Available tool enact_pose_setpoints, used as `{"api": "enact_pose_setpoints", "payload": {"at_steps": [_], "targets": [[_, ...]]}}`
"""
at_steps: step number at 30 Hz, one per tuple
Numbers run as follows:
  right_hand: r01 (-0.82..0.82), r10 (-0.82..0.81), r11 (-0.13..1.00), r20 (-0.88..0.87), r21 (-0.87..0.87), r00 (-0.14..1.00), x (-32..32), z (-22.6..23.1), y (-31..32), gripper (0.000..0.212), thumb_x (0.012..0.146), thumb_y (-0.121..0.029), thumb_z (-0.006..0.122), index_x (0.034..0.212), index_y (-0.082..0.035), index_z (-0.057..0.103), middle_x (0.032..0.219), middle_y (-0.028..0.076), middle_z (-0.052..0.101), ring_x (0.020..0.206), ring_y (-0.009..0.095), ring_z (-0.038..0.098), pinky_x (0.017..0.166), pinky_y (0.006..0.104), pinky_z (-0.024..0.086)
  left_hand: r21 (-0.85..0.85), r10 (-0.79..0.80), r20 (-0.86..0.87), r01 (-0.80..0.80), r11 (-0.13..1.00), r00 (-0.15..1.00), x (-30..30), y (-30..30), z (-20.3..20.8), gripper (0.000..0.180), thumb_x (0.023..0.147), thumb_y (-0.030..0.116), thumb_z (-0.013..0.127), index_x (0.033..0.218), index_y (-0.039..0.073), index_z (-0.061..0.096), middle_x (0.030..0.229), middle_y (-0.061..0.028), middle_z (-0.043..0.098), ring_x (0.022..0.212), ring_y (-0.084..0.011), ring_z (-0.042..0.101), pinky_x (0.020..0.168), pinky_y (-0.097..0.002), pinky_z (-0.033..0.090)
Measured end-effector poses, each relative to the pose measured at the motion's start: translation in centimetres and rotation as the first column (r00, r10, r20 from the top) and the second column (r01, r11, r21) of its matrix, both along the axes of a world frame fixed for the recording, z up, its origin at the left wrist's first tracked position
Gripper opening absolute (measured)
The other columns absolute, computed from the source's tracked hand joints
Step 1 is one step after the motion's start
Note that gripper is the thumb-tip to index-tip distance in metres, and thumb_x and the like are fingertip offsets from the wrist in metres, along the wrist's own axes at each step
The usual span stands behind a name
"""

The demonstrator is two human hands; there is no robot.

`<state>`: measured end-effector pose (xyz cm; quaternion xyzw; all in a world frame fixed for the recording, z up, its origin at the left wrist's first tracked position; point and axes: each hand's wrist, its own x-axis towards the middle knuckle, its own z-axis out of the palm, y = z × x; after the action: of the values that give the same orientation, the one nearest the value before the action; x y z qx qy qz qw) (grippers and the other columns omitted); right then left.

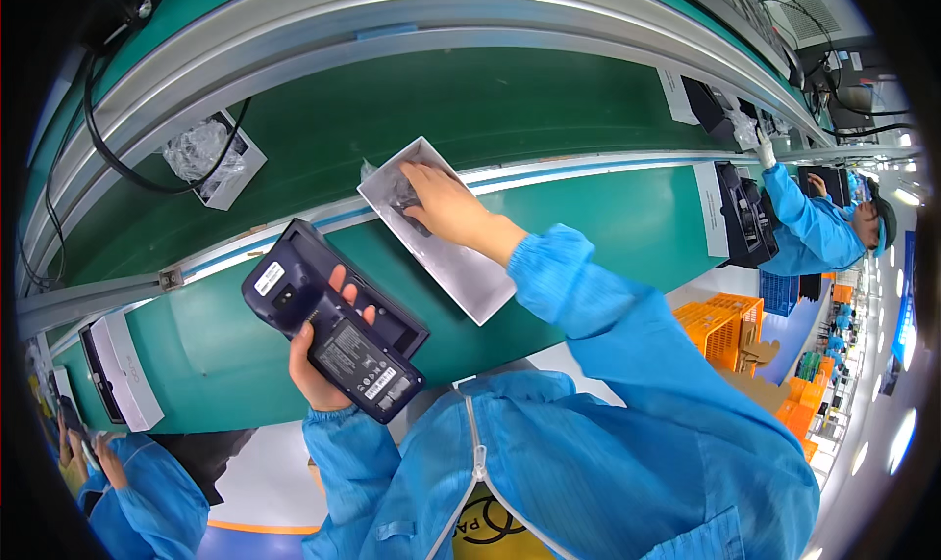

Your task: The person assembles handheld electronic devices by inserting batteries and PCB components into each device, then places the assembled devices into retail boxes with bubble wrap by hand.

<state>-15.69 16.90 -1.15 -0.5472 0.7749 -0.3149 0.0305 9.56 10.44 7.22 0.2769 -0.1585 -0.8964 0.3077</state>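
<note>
My left hand (pixel 316 372) is closed round a dark handheld payment terminal (pixel 328 315), held back side up with its labelled battery showing. A black tray-like box insert (pixel 392 310) shows just behind the terminal; whether my fingers also touch it I cannot tell. My right hand (pixel 446 205) reaches into the far end of an open white box (pixel 456 271), which lies slantwise on the bench edge. Its thumb and fingers close on a clear plastic bag (pixel 400 190) with something dark inside, partly hidden by the hand.
A metal rail (pixel 588 165) divides the green bench (pixel 627 212) from a darker green belt (pixel 392 99). On the belt stands a white box with plastic wrap (pixel 208 156). Co-workers in blue sit left and right (pixel 814 222). Orange crates (pixel 720 325) stand at right.
</note>
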Motion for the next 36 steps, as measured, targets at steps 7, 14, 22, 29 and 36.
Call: {"api": "enact_pose_setpoints", "payload": {"at_steps": [7, 14, 22, 29, 36], "targets": [[-0.328, 0.319, 0.722, 0.128, 0.609, 0.939, 0.8, 5.2, 5.5, 0.025, 0.091, -0.015, 0.060, 0.115, -0.009, 0.065, 0.128, 0.010, 0.056, 0.112, 0.033, 0.056, 0.091, 0.0463, 0.047, 0.061, -0.138, -0.046, 0.140, 0.988, 0.989, 1.2, 0.0, 0.2, 0.069, 0.089, 0.022, 0.054, 0.147, -0.002, 0.025, 0.146, -0.0260, 0.037, 0.124, -0.0293, 0.052, 0.094, -0.0437, 0.056], [-0.201, 0.109, 0.782, 0.187, 0.590, 0.976, -1.4, 4.3, 1.1, 0.019, 0.094, -0.018, 0.054, 0.095, -0.004, 0.066, 0.089, 0.020, 0.068, 0.078, 0.041, 0.065, 0.071, 0.0507, 0.052, 0.089, -0.152, 0.015, 0.150, 0.985, 0.988, 1.9, -0.4, 0.4, 0.072, 0.085, 0.024, 0.055, 0.146, -0.003, 0.027, 0.145, -0.0251, 0.039, 0.125, -0.0318, 0.051, 0.095, -0.0468, 0.054], [0.086, 0.113, 0.857, -0.348, 0.507, 0.931, -1.1, -1.0, -4.1, 0.038, 0.081, -0.019, 0.064, 0.113, -0.001, 0.057, 0.102, 0.016, 0.062, 0.088, 0.033, 0.066, 0.076, 0.0400, 0.055, 0.078, -0.131, -0.009, 0.131, 0.988, 0.991, 2.5, -0.4, 0.7, 0.071, 0.086, 0.025, 0.056, 0.148, 0.001, 0.029, 0.146, -0.0245, 0.038, 0.125, -0.0302, 0.051, 0.096, -0.0473, 0.054], [0.154, -0.124, 0.870, -0.095, 0.468, 0.988, 1.5, 0.0, -3.5, 0.067, 0.073, -0.008, 0.072, 0.135, -0.006, 0.044, 0.126, 0.015, 0.051, 0.115, 0.034, 0.053, 0.095, 0.0416, 0.047, 0.092, -0.103, -0.031, 0.106, 0.990, 0.994, 3.0, -0.3, 0.3, 0.065, 0.093, 0.031, 0.050, 0.147, 0.001, 0.029, 0.146, -0.0244, 0.038, 0.126, -0.0301, 0.050, 0.098, -0.0475, 0.052], [0.122, -0.049, 0.872, -0.163, 0.474, 0.985, 0.4, -0.8, -3.0, 0.062, 0.076, -0.003, 0.068, 0.134, -0.010, 0.045, 0.134, 0.015, 0.046, 0.128, 0.034, 0.044, 0.097, 0.0430, 0.049, 0.095, -0.057, -0.054, 0.062, 0.994, 0.997, 2.4, -0.3, 0.2, 0.061, 0.100, 0.041, 0.038, 0.148, 0.003, 0.030, 0.147, -0.0229, 0.038, 0.127, -0.0277, 0.050, 0.100, -0.0451, 0.050]]}}
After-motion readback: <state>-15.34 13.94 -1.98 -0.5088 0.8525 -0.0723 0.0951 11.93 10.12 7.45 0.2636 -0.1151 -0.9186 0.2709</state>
